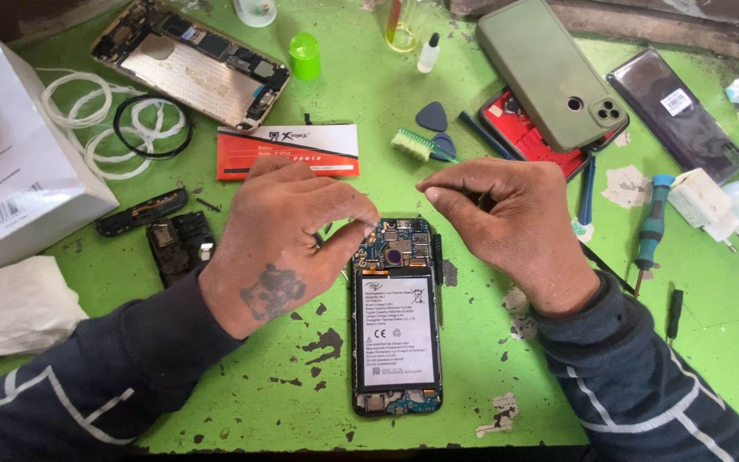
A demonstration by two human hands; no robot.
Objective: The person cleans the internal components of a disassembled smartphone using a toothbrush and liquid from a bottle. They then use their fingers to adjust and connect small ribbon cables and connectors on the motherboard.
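Note:
An opened phone lies back-up on the green table, its white-labelled battery and blue circuit board bare. My left hand rests at the phone's upper left corner, thumb and forefinger pinched together over the board; whether they hold something small I cannot tell. My right hand hovers just above the phone's upper right, fingers curled in a pinch, and what is in it is hidden.
A second opened phone lies at the back left, a white box at the left edge, black plastic parts beside it. A green-cased phone, dark back cover, blue screwdriver, toothbrush, picks and bottles lie behind and to the right.

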